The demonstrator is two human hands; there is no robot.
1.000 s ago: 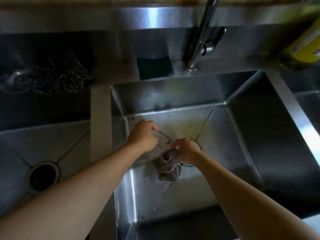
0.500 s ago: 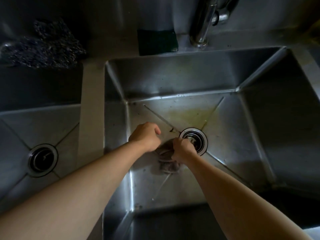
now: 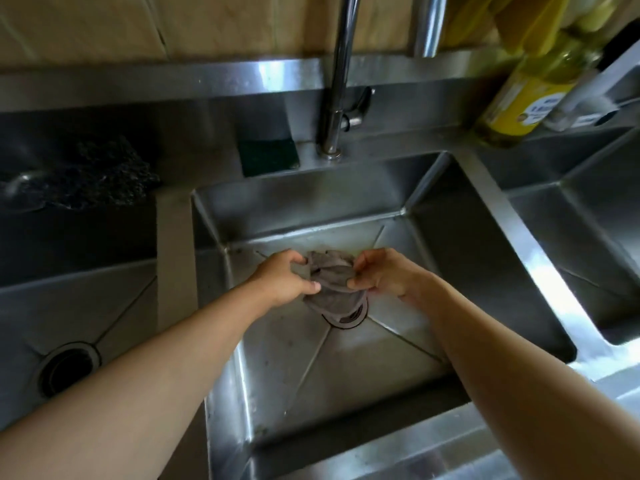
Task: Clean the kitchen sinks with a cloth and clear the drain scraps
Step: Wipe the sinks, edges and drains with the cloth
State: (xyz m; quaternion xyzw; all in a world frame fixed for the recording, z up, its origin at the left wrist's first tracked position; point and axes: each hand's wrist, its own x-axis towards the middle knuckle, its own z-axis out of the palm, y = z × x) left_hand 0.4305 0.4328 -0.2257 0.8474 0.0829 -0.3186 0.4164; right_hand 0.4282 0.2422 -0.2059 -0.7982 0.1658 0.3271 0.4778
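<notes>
Since the prior frame both hands have lifted the crumpled grey cloth (image 3: 332, 282) off the stainless middle sink (image 3: 460, 258) floor; left hand (image 3: 285, 280) and right hand (image 3: 382, 273) pinch its edges above the round drain (image 3: 349, 318).

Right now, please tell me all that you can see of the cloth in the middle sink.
The cloth is grey-brown, soft and crumpled, and looks damp. It is bunched, not spread flat. The left hand pinches its left side and the right hand pinches its right side. It is inside the middle sink, and its lower edge hangs over the drain, hiding part of it. Whether it touches the drain cannot be told.
</notes>
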